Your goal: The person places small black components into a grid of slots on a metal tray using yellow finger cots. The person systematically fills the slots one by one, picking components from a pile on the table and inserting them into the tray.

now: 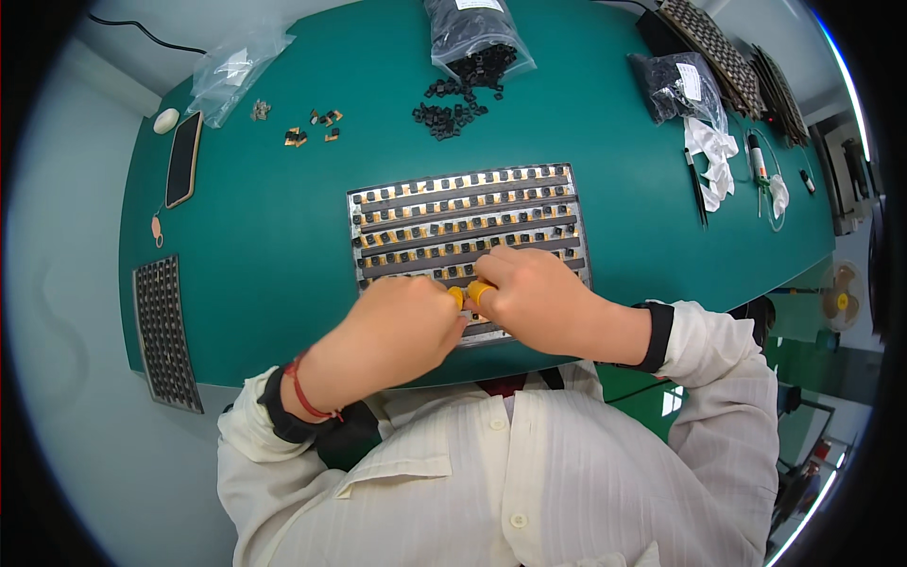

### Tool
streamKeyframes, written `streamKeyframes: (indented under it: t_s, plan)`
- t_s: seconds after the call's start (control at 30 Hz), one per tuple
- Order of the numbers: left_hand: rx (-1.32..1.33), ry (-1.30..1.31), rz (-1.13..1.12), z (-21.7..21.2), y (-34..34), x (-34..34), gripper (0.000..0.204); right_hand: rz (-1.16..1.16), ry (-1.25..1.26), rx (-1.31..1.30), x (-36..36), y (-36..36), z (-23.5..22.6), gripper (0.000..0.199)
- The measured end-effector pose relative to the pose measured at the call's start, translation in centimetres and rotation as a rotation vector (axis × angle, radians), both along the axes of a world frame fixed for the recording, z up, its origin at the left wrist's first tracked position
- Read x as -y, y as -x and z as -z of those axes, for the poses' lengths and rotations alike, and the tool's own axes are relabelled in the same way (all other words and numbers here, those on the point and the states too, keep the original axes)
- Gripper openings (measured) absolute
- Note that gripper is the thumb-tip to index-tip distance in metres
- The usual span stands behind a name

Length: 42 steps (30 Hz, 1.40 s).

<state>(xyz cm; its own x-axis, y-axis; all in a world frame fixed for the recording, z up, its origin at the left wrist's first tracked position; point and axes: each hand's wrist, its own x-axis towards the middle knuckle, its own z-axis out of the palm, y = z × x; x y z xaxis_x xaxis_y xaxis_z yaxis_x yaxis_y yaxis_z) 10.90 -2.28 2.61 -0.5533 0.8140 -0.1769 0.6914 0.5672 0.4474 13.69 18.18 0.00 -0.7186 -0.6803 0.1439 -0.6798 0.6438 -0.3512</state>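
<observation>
A rectangular metal tray lies in front of me, filled with rows of small black square parts on gold-coloured pieces, with dark strips between the rows. Over its near rows, my left hand and my right hand come close together, fingers bent and closed. Yellow finger covers show on fingertips of both hands. Whatever the fingertips pinch is too small and too covered to make out. The hands hide part of the tray's near edge.
Loose black parts spill from a clear bag at the back. Small gold-and-black pieces, a phone and another filled tray lie left. At right are a second bag, crumpled tissue, tweezers and stacked trays.
</observation>
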Motion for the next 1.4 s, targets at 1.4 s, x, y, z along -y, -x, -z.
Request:
streamKeyframes:
  t_s: [1.4]
  plan:
    - [-0.292,-0.283,-0.294,4.0,13.0,-1.8,0.016,0.314,0.119,0.167,-2.6,15.8,-1.1,0.023]
